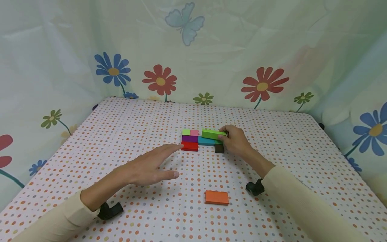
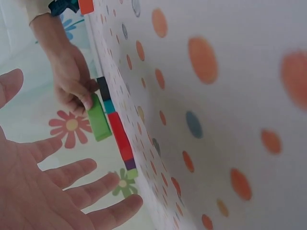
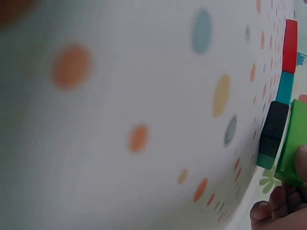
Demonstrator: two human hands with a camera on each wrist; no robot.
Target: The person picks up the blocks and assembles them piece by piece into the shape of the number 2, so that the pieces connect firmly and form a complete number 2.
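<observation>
My right hand [image 1: 235, 139] pinches one end of a long green block [image 1: 211, 134], held just above a flat cluster of coloured blocks. Under and beside it lie a teal-blue block [image 1: 206, 141] and a small black block [image 1: 219, 148]. At the cluster's left are a red block [image 1: 189, 147], a purple block [image 1: 189, 138], a small light green block [image 1: 185, 132] and a pink block [image 1: 194, 132]. With fingers extended and nothing in it, my left hand [image 1: 148, 168] hovers above the table, its fingertips near the red block. A darker green piece [image 3: 265, 161] shows behind the black block in the right wrist view.
An orange block [image 1: 217, 197] lies by itself nearer to me, between the two forearms. A dotted cloth [image 1: 145, 117] covers the table. Behind the table hangs a curtain [image 1: 223, 43] printed with flowers and a butterfly.
</observation>
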